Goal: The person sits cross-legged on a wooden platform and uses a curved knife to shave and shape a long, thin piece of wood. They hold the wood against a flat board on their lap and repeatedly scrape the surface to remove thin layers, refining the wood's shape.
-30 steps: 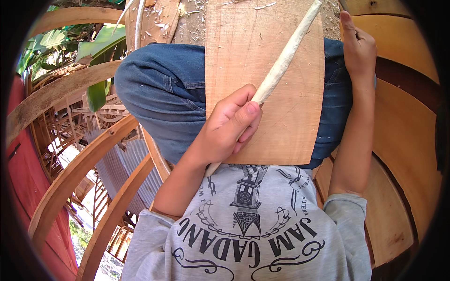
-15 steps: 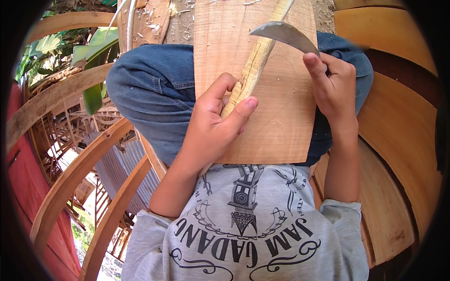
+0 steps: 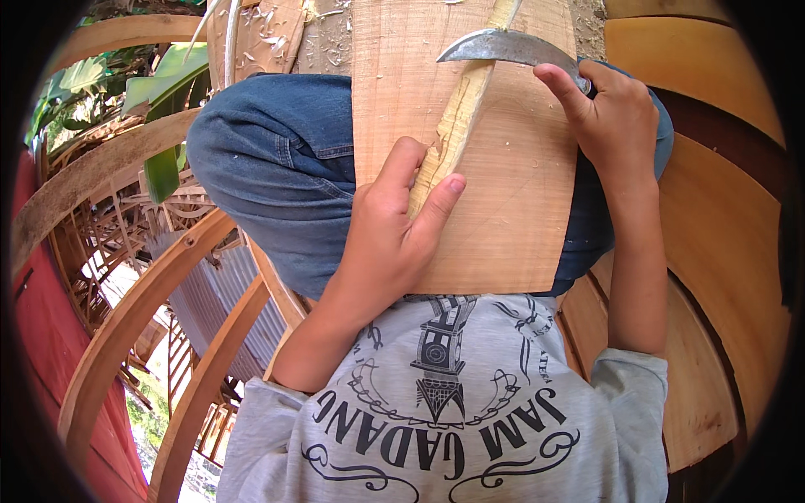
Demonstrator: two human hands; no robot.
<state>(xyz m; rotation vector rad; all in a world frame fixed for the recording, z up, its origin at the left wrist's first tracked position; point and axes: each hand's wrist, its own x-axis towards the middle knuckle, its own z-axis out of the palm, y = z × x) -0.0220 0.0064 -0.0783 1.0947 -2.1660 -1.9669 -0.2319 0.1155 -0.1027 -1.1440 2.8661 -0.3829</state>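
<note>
My left hand is closed round the near end of a pale yellow, rough-sided wooden stick, thumb along its right side. The stick slants away up a flat wooden board lying over my lap. In my right hand is a curved knife; its handle is mostly hidden in my fingers, and my thumb stretches toward the back of the blade. The grey, sickle-shaped blade crosses over the stick's far part, its tip pointing left. A small curl of shaving shows just beyond the blade.
My bent legs in blue jeans flank the board. Pale wood shavings lie scattered beyond my knees. Curved wooden slats stand at the left, near green leaves and corrugated metal sheet. Broad wooden panels curve along the right.
The blade has moved farther up the stick, away from me, and lies more level across it. My right hand has shifted up and right; my left hand keeps its hold.
</note>
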